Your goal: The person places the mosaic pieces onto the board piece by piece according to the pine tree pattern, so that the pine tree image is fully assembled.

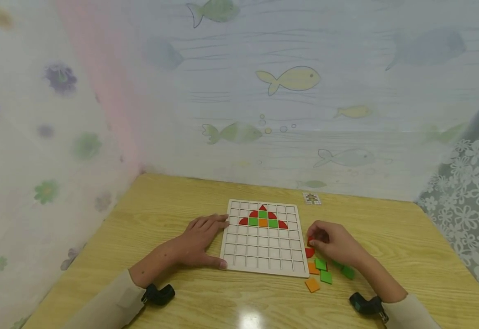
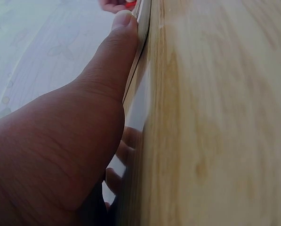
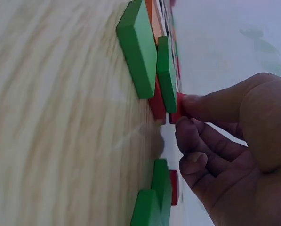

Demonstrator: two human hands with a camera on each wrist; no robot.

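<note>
My right hand (image 1: 338, 244) pinches a small red piece (image 3: 177, 110) between thumb and fingertips, just off the right edge of a white gridded board (image 1: 257, 251). Below it lies a red rounded piece (image 1: 309, 252), close to the board. My left hand (image 1: 196, 242) rests along the board's left edge, fingers extended and thumb (image 2: 121, 28) at the near corner. Toward the far side of the grid sits a stepped triangle of pieces: a red triangle (image 1: 262, 208) on top, red rounded pieces on the slopes, green squares (image 1: 262, 214) and one orange square (image 1: 263, 222) inside.
Loose green squares (image 1: 326, 277) and orange squares (image 1: 312, 285) lie scattered right of the board, some overlapping. A small pattern card (image 1: 312, 198) lies beyond the board's far right corner. Printed curtains (image 1: 223, 160) border the wooden table (image 1: 173, 192) at back and sides.
</note>
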